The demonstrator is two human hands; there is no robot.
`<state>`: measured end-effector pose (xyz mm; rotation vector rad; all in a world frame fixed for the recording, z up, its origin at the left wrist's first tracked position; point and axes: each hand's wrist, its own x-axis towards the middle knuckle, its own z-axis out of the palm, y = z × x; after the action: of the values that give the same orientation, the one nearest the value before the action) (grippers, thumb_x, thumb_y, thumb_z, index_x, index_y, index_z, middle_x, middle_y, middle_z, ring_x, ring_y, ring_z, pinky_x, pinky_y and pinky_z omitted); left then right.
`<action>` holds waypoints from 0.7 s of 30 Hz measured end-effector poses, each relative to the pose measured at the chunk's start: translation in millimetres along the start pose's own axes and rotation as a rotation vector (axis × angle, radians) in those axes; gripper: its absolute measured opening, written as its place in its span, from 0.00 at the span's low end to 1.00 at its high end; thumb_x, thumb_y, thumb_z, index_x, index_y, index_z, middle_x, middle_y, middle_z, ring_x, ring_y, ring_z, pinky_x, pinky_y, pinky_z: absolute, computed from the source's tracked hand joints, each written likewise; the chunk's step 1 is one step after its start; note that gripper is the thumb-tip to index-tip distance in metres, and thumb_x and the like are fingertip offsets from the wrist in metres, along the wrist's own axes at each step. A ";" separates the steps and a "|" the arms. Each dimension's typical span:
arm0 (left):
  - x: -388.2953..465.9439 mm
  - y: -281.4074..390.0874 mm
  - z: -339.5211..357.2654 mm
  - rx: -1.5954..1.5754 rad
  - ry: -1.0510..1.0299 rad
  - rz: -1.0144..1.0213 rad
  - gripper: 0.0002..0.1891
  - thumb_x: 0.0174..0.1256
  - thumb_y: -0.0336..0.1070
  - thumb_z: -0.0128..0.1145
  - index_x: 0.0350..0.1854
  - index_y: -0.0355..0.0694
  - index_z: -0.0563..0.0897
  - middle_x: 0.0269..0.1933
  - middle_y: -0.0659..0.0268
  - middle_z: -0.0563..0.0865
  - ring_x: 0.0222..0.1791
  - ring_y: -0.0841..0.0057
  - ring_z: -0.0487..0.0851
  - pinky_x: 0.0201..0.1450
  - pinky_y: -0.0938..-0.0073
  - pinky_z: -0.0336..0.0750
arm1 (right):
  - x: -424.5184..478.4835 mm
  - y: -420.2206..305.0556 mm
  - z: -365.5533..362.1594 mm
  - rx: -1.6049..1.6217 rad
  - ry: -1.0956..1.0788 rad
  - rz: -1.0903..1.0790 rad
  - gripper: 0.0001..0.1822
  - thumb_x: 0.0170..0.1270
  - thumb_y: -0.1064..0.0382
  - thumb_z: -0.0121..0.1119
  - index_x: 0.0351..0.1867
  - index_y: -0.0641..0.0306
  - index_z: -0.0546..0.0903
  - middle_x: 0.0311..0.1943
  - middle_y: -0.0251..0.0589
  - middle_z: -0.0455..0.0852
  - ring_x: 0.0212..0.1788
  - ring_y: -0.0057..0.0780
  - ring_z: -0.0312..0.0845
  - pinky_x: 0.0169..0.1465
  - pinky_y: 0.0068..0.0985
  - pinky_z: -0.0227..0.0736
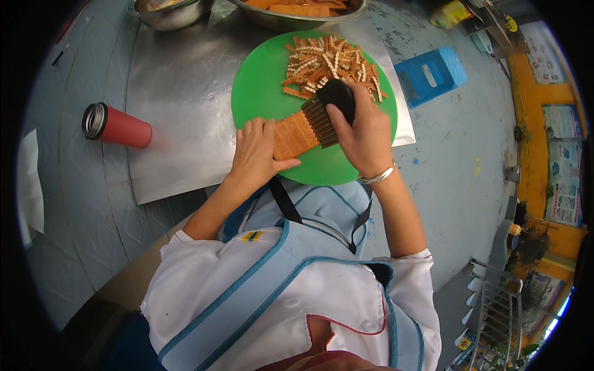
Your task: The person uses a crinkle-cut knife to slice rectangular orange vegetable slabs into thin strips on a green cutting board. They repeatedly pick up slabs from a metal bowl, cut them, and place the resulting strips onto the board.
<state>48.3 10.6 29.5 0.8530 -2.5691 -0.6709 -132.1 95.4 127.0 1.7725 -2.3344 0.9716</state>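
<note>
My left hand [256, 147] holds an orange-brown slab of food [296, 134], seemingly tofu or a pressed loaf, flat against a round green cutting board [255, 79]. In my right hand [366, 132] is a crinkle cutter, its black handle [335, 99] in my grip. The cutter's corrugated metal blade [320, 121] stands at the slab's right end, where the cut edge is wavy. Beyond the blade, a heap of crinkle-cut strips [325, 65], brown outside and pale inside, lies on the far part of the board.
A sheet-metal tabletop [181, 102] bears the board. At the far edge stand a large steel basin [297, 18] of brown slabs and a smaller steel bowl [171, 16]. A red tumbler [123, 127] is at the left. A blue plastic stool [431, 76] stands right of the table.
</note>
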 end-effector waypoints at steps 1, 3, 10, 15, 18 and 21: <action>-0.4 -1.2 0.4 -0.020 0.012 -0.001 0.47 0.42 0.55 0.77 0.61 0.28 0.70 0.54 0.51 0.72 0.56 0.54 0.70 0.60 0.56 0.64 | 0.3 -3.5 3.4 0.020 -0.019 -0.001 0.22 0.64 0.61 0.64 0.56 0.62 0.72 0.27 0.52 0.85 0.28 0.51 0.83 0.30 0.41 0.76; -0.7 -3.9 1.1 -0.042 0.002 -0.011 0.48 0.41 0.55 0.78 0.63 0.31 0.70 0.55 0.52 0.72 0.58 0.54 0.70 0.60 0.57 0.65 | -0.7 -3.1 11.5 0.033 -0.037 -0.019 0.24 0.64 0.62 0.63 0.60 0.60 0.71 0.28 0.51 0.86 0.28 0.51 0.83 0.30 0.40 0.76; -1.3 -6.2 -1.3 -0.094 0.015 -0.024 0.47 0.40 0.53 0.79 0.62 0.33 0.70 0.54 0.54 0.72 0.57 0.56 0.70 0.59 0.59 0.65 | -1.5 -8.3 26.3 0.028 -0.099 -0.033 0.26 0.63 0.64 0.63 0.62 0.62 0.70 0.29 0.52 0.86 0.29 0.51 0.83 0.31 0.41 0.76; -1.9 -6.5 -0.5 -0.083 -0.025 -0.037 0.47 0.40 0.53 0.79 0.62 0.33 0.70 0.54 0.54 0.72 0.57 0.56 0.70 0.58 0.60 0.65 | -5.7 -8.4 33.1 0.021 -0.105 -0.077 0.26 0.63 0.65 0.63 0.62 0.65 0.70 0.31 0.52 0.85 0.28 0.51 0.83 0.31 0.41 0.76; 4.2 -5.4 -1.8 -0.074 -0.014 -0.025 0.48 0.40 0.54 0.79 0.62 0.33 0.70 0.54 0.54 0.72 0.57 0.55 0.70 0.58 0.59 0.65 | -12.6 -5.7 40.8 0.027 -0.067 -0.119 0.25 0.63 0.66 0.62 0.61 0.65 0.70 0.32 0.51 0.85 0.27 0.50 0.82 0.30 0.40 0.76; 4.9 -5.6 -3.0 -0.078 -0.027 -0.021 0.44 0.42 0.54 0.78 0.60 0.34 0.72 0.53 0.53 0.74 0.55 0.54 0.72 0.57 0.58 0.67 | -19.1 -5.5 48.3 0.023 -0.045 -0.150 0.25 0.63 0.66 0.62 0.61 0.65 0.70 0.32 0.50 0.85 0.27 0.49 0.82 0.29 0.39 0.76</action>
<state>48.5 2.7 29.8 0.8526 -2.5431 -0.7884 -105.3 86.4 83.1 1.9651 -2.1850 0.9489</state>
